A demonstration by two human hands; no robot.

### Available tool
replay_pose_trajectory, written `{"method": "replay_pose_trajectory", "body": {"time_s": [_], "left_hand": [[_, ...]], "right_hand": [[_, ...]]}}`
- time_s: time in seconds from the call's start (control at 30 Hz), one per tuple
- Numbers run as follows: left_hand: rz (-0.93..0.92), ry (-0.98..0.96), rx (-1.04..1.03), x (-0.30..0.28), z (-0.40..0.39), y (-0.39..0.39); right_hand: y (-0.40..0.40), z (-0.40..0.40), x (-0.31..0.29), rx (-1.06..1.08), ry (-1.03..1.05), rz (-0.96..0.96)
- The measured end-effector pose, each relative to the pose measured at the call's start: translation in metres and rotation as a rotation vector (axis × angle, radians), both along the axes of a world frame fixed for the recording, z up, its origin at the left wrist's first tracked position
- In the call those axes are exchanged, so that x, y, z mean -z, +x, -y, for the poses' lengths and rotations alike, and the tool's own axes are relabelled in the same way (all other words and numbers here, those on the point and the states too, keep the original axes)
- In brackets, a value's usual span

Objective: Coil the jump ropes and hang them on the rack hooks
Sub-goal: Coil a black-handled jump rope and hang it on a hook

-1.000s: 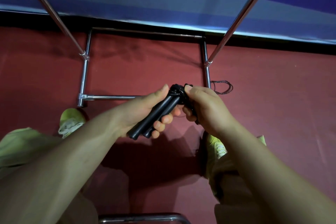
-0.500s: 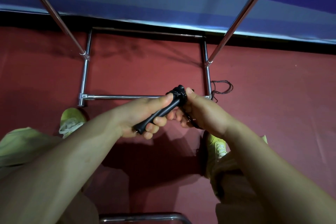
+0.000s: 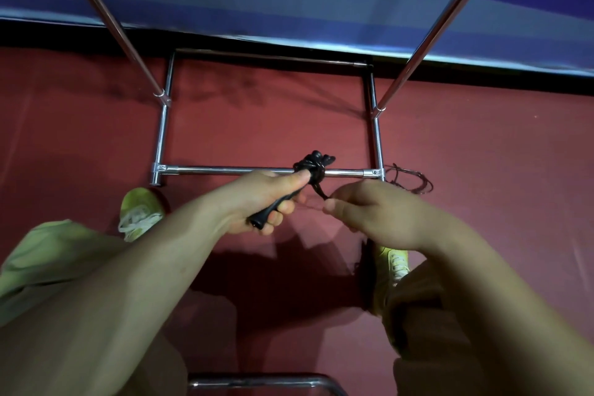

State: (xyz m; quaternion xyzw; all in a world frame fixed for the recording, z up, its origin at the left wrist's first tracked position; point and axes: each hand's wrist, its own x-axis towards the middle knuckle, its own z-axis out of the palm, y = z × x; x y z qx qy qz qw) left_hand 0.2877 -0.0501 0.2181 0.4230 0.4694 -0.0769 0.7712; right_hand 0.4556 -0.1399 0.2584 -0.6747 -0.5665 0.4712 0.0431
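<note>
Evidently the risk sat in the black wrap of cord at the top of the jump rope handles [image 3: 283,202]. The left hand [image 3: 257,196] was curled round those handles, thumb pressed up against the bunched cord [image 3: 313,164], which showed just in front of the rack's chrome front bar [image 3: 231,170]. The right hand [image 3: 369,215], just right of the handles and nearer the camera than the bar, pinched a short black tail of cord [image 3: 321,194] between thumb and fingertip; its other fingers lay loosely curled.

As I judged it, if that tail slipped from the pinch before being tucked or pulled snug, the wrap would likely spring loose and the coil would come undone. Too hard a pull could drag turns off the handle ends. The thumb lifting early would probably have the same effect.

A second, thin rope [image 3: 411,180] lay on the red floor just beyond the bar's right end, uncoiled. No hooks were visible, so the hanging spot could not be told.
</note>
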Motion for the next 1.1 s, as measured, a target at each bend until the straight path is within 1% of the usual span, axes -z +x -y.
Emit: {"method": "replay_pose_trajectory", "body": {"time_s": [0.1, 0.23, 0.33, 0.43, 0.5, 0.57, 0.63, 0.73, 0.77, 0.8, 0.83, 0.87, 0.93, 0.97, 1.1], "left_hand": [[0.01, -0.021, 0.122, 0.001, 0.006, 0.003], [0.095, -0.089, 0.411, -0.003, 0.014, 0.004], [0.123, -0.081, 0.554, -0.006, 0.018, 0.006], [0.211, -0.118, 0.677, -0.007, 0.022, 0.008], [0.29, -0.162, 0.723, -0.008, 0.023, 0.008], [0.4, -0.262, 0.733, -0.007, 0.021, 0.007], [0.535, -0.39, 0.689, -0.005, 0.019, 0.004], [0.687, -0.549, 0.472, 0.0, 0.014, 0.0], [0.712, -0.573, 0.379, 0.002, 0.01, -0.002], [0.722, -0.575, 0.292, 0.002, 0.006, -0.003], [0.711, -0.554, 0.221, 0.001, 0.002, -0.004], [0.681, -0.516, 0.166, -0.001, -0.001, -0.004], [0.591, -0.429, 0.083, -0.005, -0.004, -0.003], [0.541, -0.387, 0.052, -0.007, -0.004, -0.003], [0.349, -0.193, 0.023, -0.013, -0.001, 0.0]], "right_hand": [[0.008, -0.005, -0.012, -0.122, 0.017, 0.031], [0.022, -0.008, -0.02, -0.107, 0.074, -0.081], [0.021, -0.008, -0.02, -0.125, 0.093, -0.156], [0.018, -0.011, -0.015, -0.12, 0.067, -0.294], [0.021, -0.013, -0.011, -0.103, -0.024, -0.469], [0.024, -0.012, -0.004, -0.035, -0.119, -0.683], [0.02, -0.008, 0.008, 0.077, -0.152, -0.858], [0.007, -0.01, 0.024, 0.281, -0.188, -1.13], [0.005, -0.013, 0.026, 0.342, -0.202, -1.217], [0.006, -0.015, 0.027, 0.377, -0.202, -1.262], [0.006, -0.015, 0.027, 0.388, -0.18, -1.249], [0.006, -0.014, 0.024, 0.382, -0.119, -1.172], [0.001, -0.009, 0.021, 0.39, 0.043, -0.939], [-0.002, -0.007, 0.018, 0.43, 0.094, -0.827], [-0.013, -0.003, 0.011, 0.524, 0.153, -0.521]]}}
